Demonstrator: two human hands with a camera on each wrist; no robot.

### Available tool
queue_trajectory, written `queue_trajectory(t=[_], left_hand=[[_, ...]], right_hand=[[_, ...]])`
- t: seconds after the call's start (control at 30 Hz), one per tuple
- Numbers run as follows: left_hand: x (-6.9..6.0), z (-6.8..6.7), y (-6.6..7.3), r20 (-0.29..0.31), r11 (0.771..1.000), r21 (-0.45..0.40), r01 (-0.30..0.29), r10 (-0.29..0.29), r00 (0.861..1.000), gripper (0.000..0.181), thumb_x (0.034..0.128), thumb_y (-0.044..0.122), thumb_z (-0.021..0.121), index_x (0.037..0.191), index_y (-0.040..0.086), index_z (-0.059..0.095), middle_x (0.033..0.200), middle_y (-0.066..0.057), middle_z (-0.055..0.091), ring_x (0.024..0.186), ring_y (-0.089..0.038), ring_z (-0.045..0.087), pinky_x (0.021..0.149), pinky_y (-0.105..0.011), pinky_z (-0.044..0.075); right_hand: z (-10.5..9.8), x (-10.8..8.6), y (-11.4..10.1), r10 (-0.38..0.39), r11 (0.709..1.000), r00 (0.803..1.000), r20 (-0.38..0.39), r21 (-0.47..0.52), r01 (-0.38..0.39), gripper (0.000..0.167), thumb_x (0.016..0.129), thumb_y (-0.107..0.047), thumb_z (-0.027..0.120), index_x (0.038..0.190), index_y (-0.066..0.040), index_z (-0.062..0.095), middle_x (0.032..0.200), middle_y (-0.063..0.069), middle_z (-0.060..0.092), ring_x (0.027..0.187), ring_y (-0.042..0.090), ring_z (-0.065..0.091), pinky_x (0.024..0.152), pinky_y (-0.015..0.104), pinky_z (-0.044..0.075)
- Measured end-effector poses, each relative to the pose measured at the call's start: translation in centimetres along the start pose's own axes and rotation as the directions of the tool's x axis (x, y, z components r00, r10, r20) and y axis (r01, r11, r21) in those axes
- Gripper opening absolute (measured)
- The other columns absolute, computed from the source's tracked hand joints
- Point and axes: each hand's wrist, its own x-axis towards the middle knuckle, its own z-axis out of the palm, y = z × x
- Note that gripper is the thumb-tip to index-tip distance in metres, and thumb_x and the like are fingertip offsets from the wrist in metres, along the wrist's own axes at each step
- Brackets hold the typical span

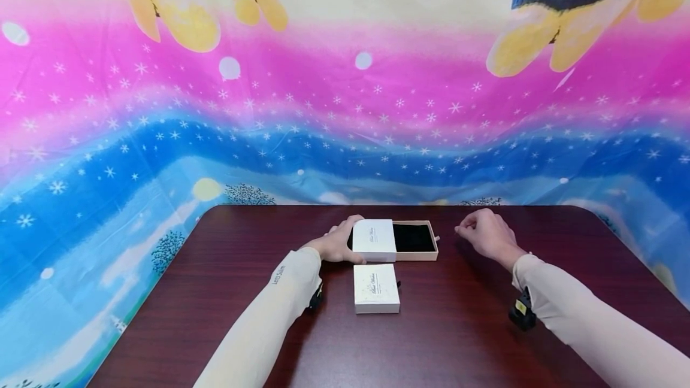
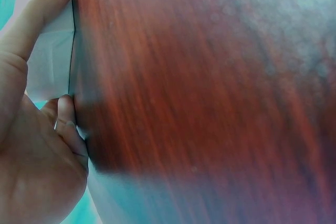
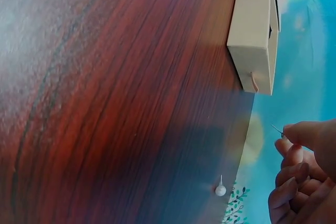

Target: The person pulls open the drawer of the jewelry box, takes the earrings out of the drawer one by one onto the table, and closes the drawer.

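Observation:
My left hand (image 1: pixel 338 241) grips the left end of a white slide-out jewelry box (image 1: pixel 373 238), thumb along its front side. The box's drawer (image 1: pixel 433 250), lined with a black pad (image 1: pixel 414 238), is pulled out to the right. In the left wrist view, the thumb (image 2: pixel 44 11) lies along the white sleeve. Right of the drawer, my right hand (image 1: pixel 489 237) is raised, pinching a tiny stud earring (image 3: pixel 276 130) between thumb and fingertip; only its thin post shows. A pearl stud earring (image 3: pixel 220 189) lies on the table in the right wrist view.
A second white box (image 1: pixel 375 288), closed, with a dark pull tab at its right, sits just in front of the open one. The dark red wooden table (image 1: pixel 447 340) ends at a patterned cloth backdrop (image 1: pixel 334 136).

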Motion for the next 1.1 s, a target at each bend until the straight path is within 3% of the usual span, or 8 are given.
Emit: queue_trajectory(t=[0.3,0.67,1.1], left_hand=[[0.4,0.4,-0.4,0.009,0.999,0.025,0.021,-0.021,1.0,0.106,0.0815,0.035,0.082,0.16,0.021,0.012,0.154,-0.01,0.038,0.135,-0.031,0.036,0.115,-0.052,0.029],[0.0,0.1,0.0,-0.006,1.0,0.011,-0.001,0.001,1.0,0.104,0.0804,0.034,0.084,0.159,0.019,0.017,0.149,-0.011,0.042,0.131,-0.032,0.038,0.113,-0.053,0.03],[0.2,0.2,-0.1,-0.007,1.0,0.025,-0.001,0.001,1.0,0.105,0.0799,0.033,0.083,0.159,0.019,0.016,0.15,-0.012,0.041,0.131,-0.033,0.038,0.113,-0.053,0.029]], right_hand=[[-0.1,0.1,1.0,0.021,1.0,1.0,0.0,0.008,-0.021,0.024,0.096,-0.028,0.067,0.1,-0.007,0.078,0.091,0.009,0.075,0.077,0.021,0.061,0.059,0.033,0.041],[-0.3,0.2,2.2,0.026,1.0,0.999,-0.033,0.003,-0.026,0.023,0.095,-0.029,0.068,0.097,-0.009,0.078,0.095,0.013,0.075,0.084,0.026,0.066,0.061,0.034,0.043],[0.1,0.5,3.6,0.084,0.996,0.996,-0.021,0.008,-0.084,0.023,0.095,-0.029,0.067,0.099,-0.008,0.078,0.093,0.013,0.074,0.079,0.025,0.063,0.059,0.033,0.042]])
